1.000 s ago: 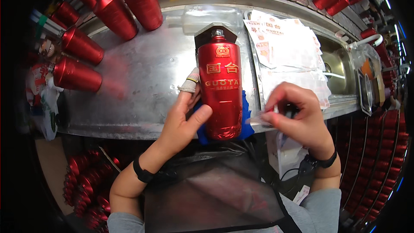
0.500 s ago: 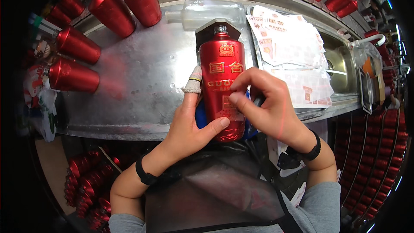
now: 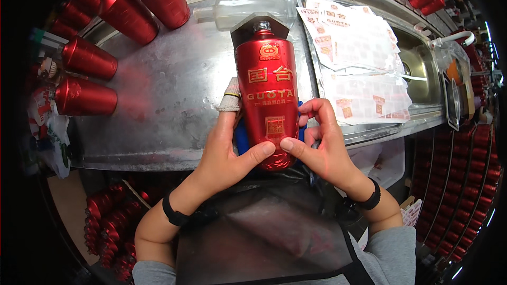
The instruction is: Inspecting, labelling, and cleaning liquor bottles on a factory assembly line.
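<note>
A glossy red bottle (image 3: 266,92) with gold lettering and a small gold emblem leans back near the table's front edge, its neck pointing away from me. My left hand (image 3: 227,148) grips its lower left side, thumb across the front; a white finger cover with a yellow band sits on the index finger. On the lower right, my right hand (image 3: 322,150) has its thumb pressed to the front and its fingers bent along the side. Behind the neck shows a dark angular support (image 3: 240,31). Some blue material is partly hidden under the bottle.
Several red bottles (image 3: 87,96) lie or stand at the left of the metal table (image 3: 179,100). A clear glass bottle (image 3: 256,8) lies at the back. Printed sheets (image 3: 359,42) rest at the right, beside a sink (image 3: 417,74) with a white tap. Red bottles fill racks (image 3: 465,190) at lower right.
My right hand has moved from a pinch over the bottle's front down to its lower right side, thumb now against it. The gold square on the lower front is now uncovered.
</note>
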{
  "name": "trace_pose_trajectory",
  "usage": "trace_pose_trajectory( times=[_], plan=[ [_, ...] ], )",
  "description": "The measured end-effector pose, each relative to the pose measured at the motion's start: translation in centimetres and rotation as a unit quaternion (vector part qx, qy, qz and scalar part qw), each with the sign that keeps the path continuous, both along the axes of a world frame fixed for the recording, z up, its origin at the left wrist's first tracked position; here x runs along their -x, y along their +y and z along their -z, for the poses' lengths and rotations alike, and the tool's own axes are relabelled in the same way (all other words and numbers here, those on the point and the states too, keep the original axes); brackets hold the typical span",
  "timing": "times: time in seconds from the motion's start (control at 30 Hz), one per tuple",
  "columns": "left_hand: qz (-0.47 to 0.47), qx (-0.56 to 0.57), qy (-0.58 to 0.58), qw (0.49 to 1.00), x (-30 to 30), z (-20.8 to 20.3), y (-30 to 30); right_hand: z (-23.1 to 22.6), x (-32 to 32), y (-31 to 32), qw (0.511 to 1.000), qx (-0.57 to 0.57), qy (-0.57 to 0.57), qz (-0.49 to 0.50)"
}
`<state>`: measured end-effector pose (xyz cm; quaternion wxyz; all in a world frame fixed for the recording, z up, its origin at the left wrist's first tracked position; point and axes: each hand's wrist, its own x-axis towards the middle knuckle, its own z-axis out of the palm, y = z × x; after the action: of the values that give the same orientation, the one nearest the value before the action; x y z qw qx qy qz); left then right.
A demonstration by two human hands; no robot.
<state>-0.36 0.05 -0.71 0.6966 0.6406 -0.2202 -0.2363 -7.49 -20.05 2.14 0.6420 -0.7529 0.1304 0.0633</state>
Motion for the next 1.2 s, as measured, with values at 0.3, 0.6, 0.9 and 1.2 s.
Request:
trace_pose_trajectory(
  times=[0.3,0.6,0.9,1.2],
  plan=[
    [-0.006,0.001,0.004,1.0,0.5,0.0,0.0,-0.5,0.1,0.1,1.0,-0.007,0.022,0.008],
    [-0.029,-0.021,-0.011,0.999,0.5,0.0,-0.3,-0.5,-1.3,1.2,0.998,0.052,0.005,0.042],
    [-0.005,-0.009,-0.005,1.0,0.1,0.4,0.3,0.1,0.1,0.2,1.0,0.007,-0.003,0.015],
    [-0.002,-0.015,-0.016,1.0,0.2,0.6,0.4,0.4,0.4,0.0,0.999,0.024,-0.022,-0.004]
  ],
)
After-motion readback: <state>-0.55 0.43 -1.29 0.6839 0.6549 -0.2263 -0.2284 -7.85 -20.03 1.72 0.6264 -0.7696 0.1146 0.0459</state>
